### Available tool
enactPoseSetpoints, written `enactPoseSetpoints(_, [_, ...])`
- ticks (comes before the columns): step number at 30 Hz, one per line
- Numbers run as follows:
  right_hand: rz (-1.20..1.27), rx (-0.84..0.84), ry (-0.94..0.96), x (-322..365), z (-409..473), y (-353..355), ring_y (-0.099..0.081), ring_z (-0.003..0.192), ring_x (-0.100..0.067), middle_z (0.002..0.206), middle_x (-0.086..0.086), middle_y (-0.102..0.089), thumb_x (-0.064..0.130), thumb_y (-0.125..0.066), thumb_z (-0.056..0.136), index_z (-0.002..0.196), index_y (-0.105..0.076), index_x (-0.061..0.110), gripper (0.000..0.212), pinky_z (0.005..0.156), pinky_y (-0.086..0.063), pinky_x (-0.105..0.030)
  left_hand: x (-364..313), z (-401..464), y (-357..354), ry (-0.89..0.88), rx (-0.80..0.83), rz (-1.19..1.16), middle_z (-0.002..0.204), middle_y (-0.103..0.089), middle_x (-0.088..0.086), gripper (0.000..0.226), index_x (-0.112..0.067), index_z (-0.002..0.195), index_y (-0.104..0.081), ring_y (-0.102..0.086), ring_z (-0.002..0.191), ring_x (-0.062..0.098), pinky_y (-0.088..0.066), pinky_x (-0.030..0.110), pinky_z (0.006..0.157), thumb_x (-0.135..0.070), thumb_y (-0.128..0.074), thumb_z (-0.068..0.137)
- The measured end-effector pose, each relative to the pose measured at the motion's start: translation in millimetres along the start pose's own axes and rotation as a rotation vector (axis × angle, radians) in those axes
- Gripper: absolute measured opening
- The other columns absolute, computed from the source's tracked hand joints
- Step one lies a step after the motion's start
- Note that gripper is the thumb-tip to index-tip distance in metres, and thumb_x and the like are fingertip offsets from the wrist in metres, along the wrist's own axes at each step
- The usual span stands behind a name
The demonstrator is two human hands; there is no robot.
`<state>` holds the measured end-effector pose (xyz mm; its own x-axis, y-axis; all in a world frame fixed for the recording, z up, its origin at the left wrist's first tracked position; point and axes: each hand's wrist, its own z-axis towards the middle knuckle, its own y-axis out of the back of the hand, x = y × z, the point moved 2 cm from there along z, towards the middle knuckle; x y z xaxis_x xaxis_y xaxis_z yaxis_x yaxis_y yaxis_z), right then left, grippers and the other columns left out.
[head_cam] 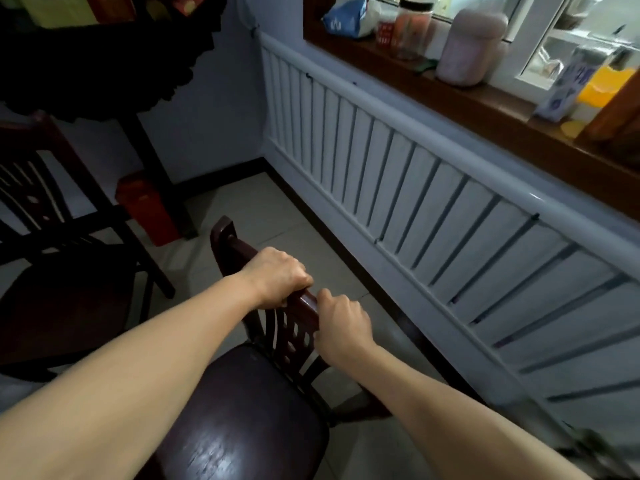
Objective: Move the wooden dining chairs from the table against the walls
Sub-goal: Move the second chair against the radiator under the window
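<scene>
A dark wooden dining chair point(242, 393) is standing at lower centre — glossy seat, slatted back; a second chair point(59, 271) is sitting at left.

Chair point(242, 410) legs hidden; second chair point(52, 271) cut off left.

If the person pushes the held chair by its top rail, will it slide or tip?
The chair looks rigid, solid wood, so probably heavy. Both hands, left and right, grip high, so pushing may tip it. The tiled floor looks smooth, so sliding seems likely.
</scene>
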<state>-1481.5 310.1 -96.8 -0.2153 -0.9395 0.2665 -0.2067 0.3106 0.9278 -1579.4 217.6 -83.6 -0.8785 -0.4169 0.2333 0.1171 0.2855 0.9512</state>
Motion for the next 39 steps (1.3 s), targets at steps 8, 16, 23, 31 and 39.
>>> enactPoseSetpoints(8, [-0.002, -0.057, -0.053, -32, -30, 36, -0.062, 0.096, -0.030, 0.105, -0.008, -0.062, 0.021, -0.068, 0.080, 0.112, -0.048, 0.013, 0.039, 0.064, -0.040, -0.033, -26, 25, 49, -0.155, -0.018, 0.074, 0.094, -0.065, -0.003, 0.011, -0.022, 0.090, -0.058, -0.063, 0.090, 0.021, -0.034, 0.029, 0.061, -0.028, -0.061, 0.082])
enactPoseSetpoints(16, [0.007, -0.112, -0.155, -108, -55, 68, -0.059, 0.106, -0.033, 0.113, -0.011, -0.061, 0.019, -0.068, 0.081, 0.115, -0.048, 0.012, 0.040, 0.069, -0.039, -0.035, -81, 89, 87, -0.255, -0.096, 0.117, 0.096, -0.066, -0.001, 0.012, -0.021, 0.091, -0.059, -0.064, 0.090, 0.024, -0.034, 0.030, 0.059, -0.026, -0.062, 0.080])
enactPoseSetpoints(23, [0.044, -0.134, -0.237, -197, -61, 94, -0.060, 0.105, -0.033, 0.111, -0.010, -0.062, 0.016, -0.064, 0.083, 0.115, -0.049, 0.014, 0.036, 0.070, -0.041, -0.035, -132, 167, 118, -0.277, -0.113, 0.145, 0.096, -0.066, -0.001, 0.013, -0.023, 0.094, -0.060, -0.065, 0.088, 0.025, -0.035, 0.030, 0.059, -0.029, -0.061, 0.082])
enactPoseSetpoints(31, [0.071, -0.121, -0.301, -321, -49, 123, -0.062, 0.103, -0.032, 0.109, -0.010, -0.064, 0.011, -0.063, 0.083, 0.122, -0.048, 0.014, 0.042, 0.069, -0.041, -0.034, -196, 275, 148, -0.307, -0.118, 0.129, 0.090, -0.065, 0.001, 0.010, -0.020, 0.092, -0.059, -0.063, 0.077, 0.022, -0.031, 0.031, 0.054, -0.023, -0.061, 0.083])
enactPoseSetpoints(39, [-0.028, -0.136, -0.348, -400, -18, 121, -0.065, 0.098, -0.028, 0.106, -0.007, -0.066, 0.018, -0.066, 0.085, 0.121, -0.046, 0.018, 0.041, 0.065, -0.040, -0.033, -224, 356, 149, -0.216, -0.108, 0.057, 0.079, -0.062, 0.000, 0.004, -0.020, 0.085, -0.058, -0.054, 0.067, 0.017, -0.031, 0.030, 0.052, -0.019, -0.061, 0.084])
